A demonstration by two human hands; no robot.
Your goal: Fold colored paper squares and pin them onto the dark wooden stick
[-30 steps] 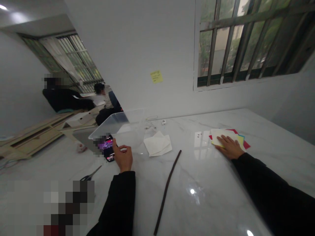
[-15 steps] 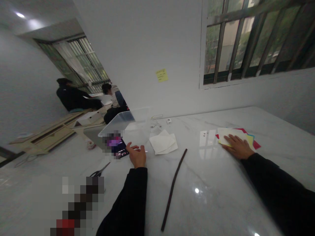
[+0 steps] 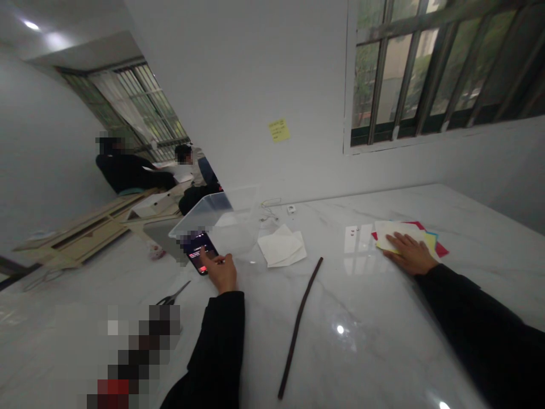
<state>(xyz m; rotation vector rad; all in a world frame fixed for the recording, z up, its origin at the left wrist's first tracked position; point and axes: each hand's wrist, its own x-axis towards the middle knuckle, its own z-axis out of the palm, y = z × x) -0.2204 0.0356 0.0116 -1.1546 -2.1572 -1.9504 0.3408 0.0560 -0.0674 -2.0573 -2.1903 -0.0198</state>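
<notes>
My left hand (image 3: 222, 274) is over a smartphone (image 3: 196, 255) with a lit screen, its index finger stretched onto the glass and the other fingers partly curled. It does not grip the phone. My right hand (image 3: 411, 254) lies flat, fingers spread, on a fanned stack of coloured paper (image 3: 385, 228). White, yellow, blue and red sheets show around its edges. Between my hands are some loose white paper sheets (image 3: 281, 247) and a long thin dark brown strip (image 3: 300, 318). A pair of scissors (image 3: 172, 297) lies left of my left forearm.
Behind the phone stands a clear plastic bin (image 3: 204, 211). A thin cable (image 3: 269, 213) and a small white object (image 3: 291, 209) lie near the wall. A yellow sticky note (image 3: 279, 130) is on the wall. Two people sit at the far left. Part of the lower left is blurred out.
My left hand has moved left over the phone, and its index finger now reaches onto the screen. The screen's picture has changed. My right hand stays on the coloured paper.
</notes>
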